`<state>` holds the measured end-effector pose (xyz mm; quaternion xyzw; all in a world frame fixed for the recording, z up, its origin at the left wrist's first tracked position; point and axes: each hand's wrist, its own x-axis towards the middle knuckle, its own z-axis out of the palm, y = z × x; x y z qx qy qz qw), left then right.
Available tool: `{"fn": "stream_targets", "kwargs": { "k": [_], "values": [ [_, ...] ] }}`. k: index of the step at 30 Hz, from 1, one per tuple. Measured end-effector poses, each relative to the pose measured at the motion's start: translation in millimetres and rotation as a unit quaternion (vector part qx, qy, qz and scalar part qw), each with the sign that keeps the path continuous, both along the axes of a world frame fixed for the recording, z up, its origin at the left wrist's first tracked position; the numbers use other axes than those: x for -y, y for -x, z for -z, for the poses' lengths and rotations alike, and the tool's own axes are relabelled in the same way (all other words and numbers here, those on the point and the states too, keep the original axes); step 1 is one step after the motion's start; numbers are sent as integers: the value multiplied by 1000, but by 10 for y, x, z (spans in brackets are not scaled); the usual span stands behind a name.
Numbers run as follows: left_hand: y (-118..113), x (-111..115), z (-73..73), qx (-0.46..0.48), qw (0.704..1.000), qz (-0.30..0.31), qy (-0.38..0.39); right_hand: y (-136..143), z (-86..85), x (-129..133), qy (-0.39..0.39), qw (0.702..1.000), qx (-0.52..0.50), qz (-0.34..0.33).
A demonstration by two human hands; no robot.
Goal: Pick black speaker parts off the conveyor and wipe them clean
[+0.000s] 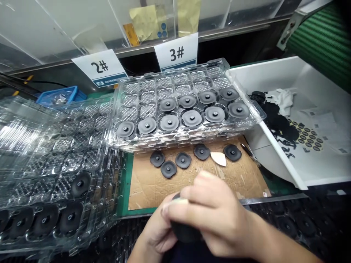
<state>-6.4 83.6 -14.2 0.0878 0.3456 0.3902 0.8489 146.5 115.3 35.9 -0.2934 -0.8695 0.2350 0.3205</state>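
Note:
Close to my body, below the cardboard sheet (pixel 148 190), my two hands meet around a black rounded part (pixel 185 232). My left hand (pixel 160 228) grips it from the left side, fingers curled. Over the top comes my right hand (pixel 211 208), closed, with thumb and fingers pressed together at the part's upper edge; whatever its fingertips hold is hidden. Several black discs (pixel 183 160) with small central studs lie on the cardboard beyond my hands, beside a cream wedge-shaped piece (pixel 218 159). A clear plastic tray (pixel 131 102) behind them carries more such discs in its front pockets.
Stacked clear trays (pixel 104 175) stand at the left, some pockets holding black discs. A white bin (pixel 282 153) at the right contains black scraps and a sticker sheet. Behind are a blue basket (pixel 72 95) and signs marked 2# (pixel 100 67) and 3# (pixel 177 54). A pen-like tool (pixel 248 150) lies by the bin.

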Motion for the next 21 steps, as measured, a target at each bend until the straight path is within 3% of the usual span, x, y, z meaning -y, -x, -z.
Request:
{"fn": "stream_targets", "kwargs": {
  "k": [5,9,12,14,17,19,21],
  "values": [
    [59,-12,74,-13,996,-78,-52,-7,81,231,81,985,-18,149],
    [9,16,52,-62,983,-155,-81,-50,90,311,215,963,-64,146],
    [-32,20,-60,-94,979,-171,-62,-121,227,221,336,924,-131,126],
    [-41,16,-132,-110,977,-176,-54,-180,337,143,389,891,-173,157],
    [-48,22,-163,-116,977,-174,-51,-218,357,88,373,876,-176,252],
    [-61,40,-135,-108,978,-171,-48,-173,245,102,297,900,-162,275],
    [-73,63,-94,-101,981,-163,-42,-77,95,128,203,939,-160,227]
  ]
}}
